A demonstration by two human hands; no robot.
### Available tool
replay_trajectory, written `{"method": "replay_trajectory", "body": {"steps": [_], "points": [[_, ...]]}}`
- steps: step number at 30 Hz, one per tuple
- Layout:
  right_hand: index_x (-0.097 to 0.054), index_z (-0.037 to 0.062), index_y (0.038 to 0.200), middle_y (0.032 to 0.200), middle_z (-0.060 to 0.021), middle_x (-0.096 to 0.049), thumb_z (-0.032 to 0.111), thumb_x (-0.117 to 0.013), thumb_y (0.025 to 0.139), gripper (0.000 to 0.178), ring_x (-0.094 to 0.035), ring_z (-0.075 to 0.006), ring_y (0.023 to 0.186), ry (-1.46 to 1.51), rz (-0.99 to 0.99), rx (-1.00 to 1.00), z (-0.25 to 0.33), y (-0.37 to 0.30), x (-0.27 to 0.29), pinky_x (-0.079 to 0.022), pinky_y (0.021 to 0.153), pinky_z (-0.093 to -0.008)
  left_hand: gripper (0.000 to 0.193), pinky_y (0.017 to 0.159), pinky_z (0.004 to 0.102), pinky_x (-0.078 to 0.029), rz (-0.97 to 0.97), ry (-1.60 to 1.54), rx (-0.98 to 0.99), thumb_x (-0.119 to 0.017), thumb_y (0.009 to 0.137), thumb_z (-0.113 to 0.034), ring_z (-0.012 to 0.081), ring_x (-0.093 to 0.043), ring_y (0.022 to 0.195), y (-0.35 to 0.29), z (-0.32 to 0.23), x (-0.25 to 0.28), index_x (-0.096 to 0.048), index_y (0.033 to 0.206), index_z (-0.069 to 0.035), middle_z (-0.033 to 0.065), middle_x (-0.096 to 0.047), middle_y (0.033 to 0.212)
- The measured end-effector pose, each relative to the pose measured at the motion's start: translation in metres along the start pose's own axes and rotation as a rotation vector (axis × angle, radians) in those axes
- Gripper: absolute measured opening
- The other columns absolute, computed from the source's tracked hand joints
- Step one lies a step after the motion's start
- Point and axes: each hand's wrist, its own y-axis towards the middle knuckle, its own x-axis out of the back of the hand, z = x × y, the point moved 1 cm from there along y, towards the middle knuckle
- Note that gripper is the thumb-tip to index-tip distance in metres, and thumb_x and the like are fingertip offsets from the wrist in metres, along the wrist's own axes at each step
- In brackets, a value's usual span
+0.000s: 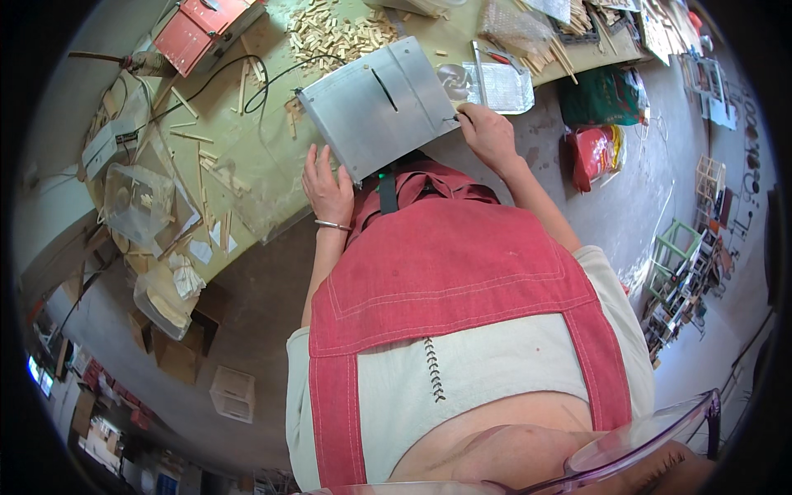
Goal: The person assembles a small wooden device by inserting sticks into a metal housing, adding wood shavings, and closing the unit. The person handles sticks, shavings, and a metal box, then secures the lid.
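A grey sheet-metal box (375,111) with a narrow dark slot in its top sits at the bench's near edge, tilted in view. My left hand (328,186) is at its near left corner, fingers stretched out and holding nothing. At the box's right edge my right hand (487,136) is closed, thumb and index finger together at a small dark piece (452,118). What kind of piece this is cannot be made out, as the fingers partly cover it. A black cable (285,78) runs from the box's left side over the bench.
Behind the box lies a heap of small wooden pieces (334,33). A red metal box (202,35) stands at the far left, a clear plastic bin (136,198) below it. Right of the box are a metal ruler-like bar (479,74) and a silvery packet (510,89). Bags (592,157) rest on the floor.
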Motion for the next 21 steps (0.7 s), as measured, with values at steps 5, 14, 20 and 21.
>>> {"method": "replay_trajectory", "body": {"steps": [5, 14, 20, 21], "points": [[-0.062, 0.0083, 0.103, 0.091, -0.0145, -0.065, 0.021, -0.057, 0.093, 0.017, -0.064, -0.0343, 0.086, -0.033, 0.129, 0.016, 0.000, 0.004, 0.002, -0.050, 0.073, -0.0439, 0.047, 0.106, 0.0475, -0.036, -0.012, 0.029, -0.001, -0.063, 0.087, -0.014, 0.0387, -0.044, 0.128, -0.002, 0.001, 0.003, -0.053, 0.132, -0.004, 0.0196, -0.045, 0.141], [-0.060, 0.0060, 0.105, 0.095, -0.0168, -0.064, 0.020, -0.054, 0.093, 0.019, -0.063, -0.0355, 0.090, -0.110, 0.116, 0.024, 0.004, 0.005, -0.001, -0.050, 0.076, -0.0450, 0.048, 0.106, 0.0477, -0.036, -0.021, 0.020, 0.008, -0.063, 0.086, -0.013, 0.0384, -0.044, 0.129, -0.006, 0.007, 0.003, -0.053, 0.132, -0.004, 0.0194, -0.045, 0.141], [-0.057, 0.0068, 0.115, 0.096, -0.0172, -0.065, 0.021, -0.053, 0.092, 0.027, -0.064, -0.0373, 0.091, -0.129, 0.074, 0.062, -0.006, 0.011, -0.007, -0.050, 0.077, -0.0467, 0.048, 0.107, 0.0479, -0.036, -0.010, 0.037, 0.014, -0.063, 0.086, -0.013, 0.0382, -0.043, 0.130, -0.005, 0.008, 0.003, -0.053, 0.132, -0.004, 0.0193, -0.044, 0.142], [-0.057, 0.0070, 0.117, 0.093, -0.0178, -0.066, 0.023, -0.053, 0.093, 0.029, -0.065, -0.0383, 0.089, -0.075, -0.066, 0.194, -0.008, 0.009, -0.009, -0.050, 0.076, -0.0476, 0.048, 0.107, 0.0479, -0.036, -0.008, 0.038, 0.015, -0.063, 0.086, -0.013, 0.0382, -0.043, 0.130, -0.005, 0.008, 0.003, -0.053, 0.132, -0.004, 0.0192, -0.044, 0.142]]}}
